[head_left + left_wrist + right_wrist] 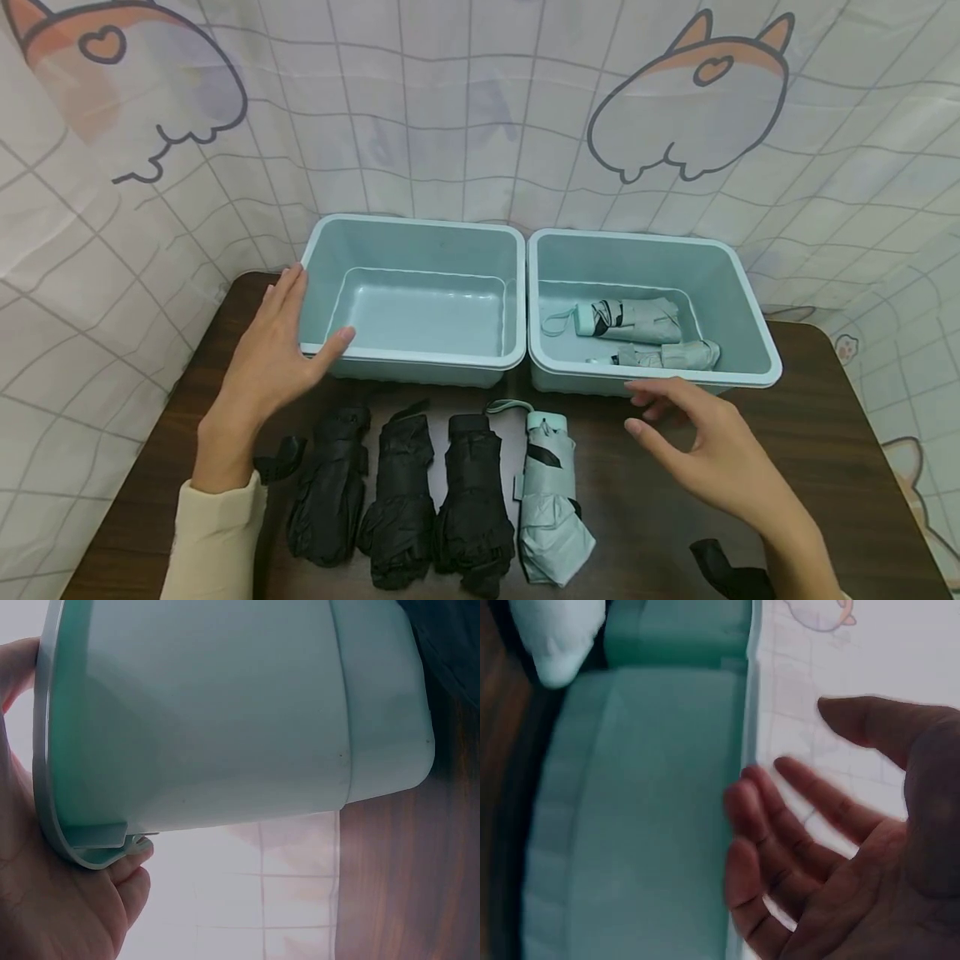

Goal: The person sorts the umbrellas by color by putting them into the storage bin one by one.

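My left hand (pixel 272 346) rests at the left front corner of the left light-blue bin (pixel 427 363), thumb over the rim and fingers along the outer side. In the left wrist view, fingertips (pixel 133 889) show just past the rim. My right hand (pixel 701 446), loosely bent and holding nothing, hovers by the front rim of the right bin (pixel 652 374). Inside that bin lie two folded pale-green umbrellas (pixel 641 321). In front of the bins stand in a row a black umbrella (pixel 330 492), a second black umbrella (pixel 401 500), a third black umbrella (pixel 474 500) and a pale-green umbrella (pixel 551 500).
Both bins stand side by side at the back of the dark wooden table (pixel 840 467). A white grid-patterned curtain (pixel 465 108) with cartoon animals hangs close behind and along the sides. Black straps (pixel 731 575) show at both wrists.
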Demonstrator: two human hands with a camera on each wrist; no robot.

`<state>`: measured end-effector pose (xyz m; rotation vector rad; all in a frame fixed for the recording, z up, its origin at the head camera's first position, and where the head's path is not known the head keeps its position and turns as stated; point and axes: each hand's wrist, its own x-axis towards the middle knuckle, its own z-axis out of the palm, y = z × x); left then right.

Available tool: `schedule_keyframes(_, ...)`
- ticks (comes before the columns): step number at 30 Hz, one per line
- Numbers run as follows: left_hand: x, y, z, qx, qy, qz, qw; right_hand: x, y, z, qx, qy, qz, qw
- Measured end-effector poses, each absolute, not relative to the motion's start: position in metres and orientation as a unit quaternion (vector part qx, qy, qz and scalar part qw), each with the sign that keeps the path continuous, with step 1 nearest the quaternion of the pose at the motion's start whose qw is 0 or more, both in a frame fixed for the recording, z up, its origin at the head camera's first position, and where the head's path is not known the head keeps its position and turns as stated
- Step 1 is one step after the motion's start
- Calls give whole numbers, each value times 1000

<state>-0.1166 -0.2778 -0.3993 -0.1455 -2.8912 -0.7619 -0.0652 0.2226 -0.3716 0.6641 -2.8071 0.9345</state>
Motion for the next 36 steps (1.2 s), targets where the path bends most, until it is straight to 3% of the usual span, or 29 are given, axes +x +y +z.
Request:
schedule_keyframes(24,-117,-277,-399,-48,-964,-253,74,-36,160,-422,49,-945,306,-100)
schedule_keyframes(36,-116,-276,-399,-42,-965,-250,73,-34,139,-438,15,-962,242,-125)
